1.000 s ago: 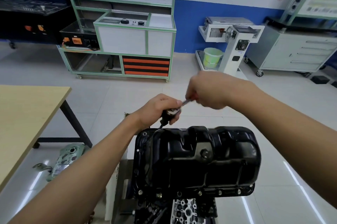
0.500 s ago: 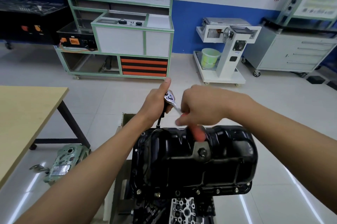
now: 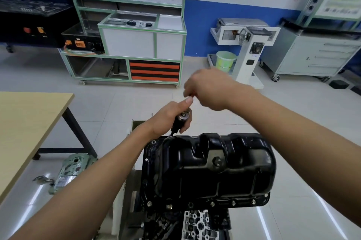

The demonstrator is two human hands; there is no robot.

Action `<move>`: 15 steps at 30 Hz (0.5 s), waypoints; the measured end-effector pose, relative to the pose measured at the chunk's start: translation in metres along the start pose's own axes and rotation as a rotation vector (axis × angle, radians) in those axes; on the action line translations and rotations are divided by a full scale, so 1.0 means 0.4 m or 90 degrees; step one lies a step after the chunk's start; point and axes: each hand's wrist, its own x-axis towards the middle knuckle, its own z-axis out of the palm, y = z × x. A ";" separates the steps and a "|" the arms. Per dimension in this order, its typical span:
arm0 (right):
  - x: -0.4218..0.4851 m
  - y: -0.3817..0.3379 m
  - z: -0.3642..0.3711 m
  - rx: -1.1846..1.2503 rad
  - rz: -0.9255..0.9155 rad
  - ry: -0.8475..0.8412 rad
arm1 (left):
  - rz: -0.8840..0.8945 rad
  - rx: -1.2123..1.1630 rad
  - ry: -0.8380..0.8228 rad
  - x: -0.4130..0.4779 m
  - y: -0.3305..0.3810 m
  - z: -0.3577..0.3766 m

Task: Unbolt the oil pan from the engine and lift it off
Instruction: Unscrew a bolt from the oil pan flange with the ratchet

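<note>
Slip risk: left hand is gripping the ratchet head over the far-left flange of the oil pan, which is sitting bolted atop the engine; right hand is blurring, curled, can't tell on what, so the drive could be tipping off sideways.

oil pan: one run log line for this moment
step: unbolting far corner; left hand: grips ratchet head; right hand: holds handle; oil pan: seated, near bolts in

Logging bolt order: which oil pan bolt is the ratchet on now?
The one at the oil pan's far-left corner: the ratchet, gripped by the left hand, runs down to it. The near-edge bolts and drain plug stand untouched.
</note>
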 end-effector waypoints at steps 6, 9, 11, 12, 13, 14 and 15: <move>-0.009 -0.024 0.045 -0.010 0.054 0.045 | -0.022 -0.066 0.119 0.020 -0.021 0.009; -0.055 -0.028 0.017 0.040 0.078 -0.021 | -0.031 -0.128 0.192 0.027 -0.025 -0.004; -0.081 -0.042 -0.006 0.142 0.051 -0.121 | -0.029 -0.152 0.205 0.032 -0.023 -0.006; -0.092 -0.057 -0.013 0.197 0.036 -0.180 | -0.024 -0.158 0.203 0.033 -0.023 -0.004; -0.101 -0.075 -0.018 0.242 0.025 -0.229 | -0.016 -0.161 0.197 0.033 -0.023 -0.002; -0.107 -0.092 -0.019 0.270 0.019 -0.258 | -0.010 -0.155 0.191 0.033 -0.024 0.001; -0.109 -0.105 -0.017 0.281 0.015 -0.266 | -0.007 -0.139 0.187 0.032 -0.025 0.002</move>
